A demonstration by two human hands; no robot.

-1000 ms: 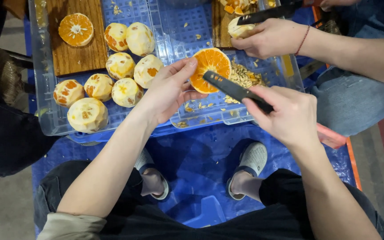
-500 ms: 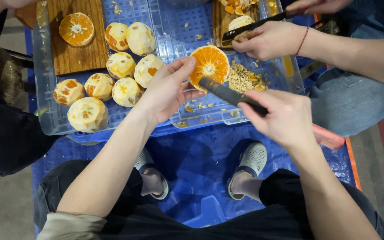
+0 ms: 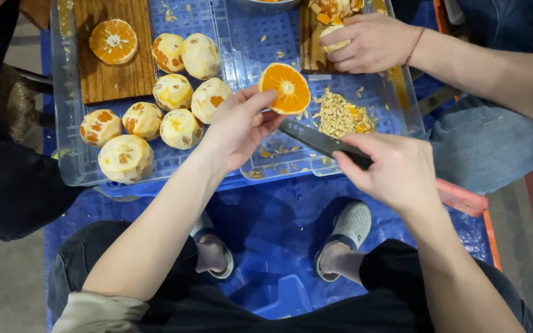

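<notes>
My left hand [image 3: 239,126] pinches a halved orange [image 3: 285,87] at frame centre-top, fingers clamped on its rim, cut face up. My right hand [image 3: 393,169] grips a black knife [image 3: 322,142] just below. The orange looks wet, soft, slippery; best held by the peel edge.
</notes>
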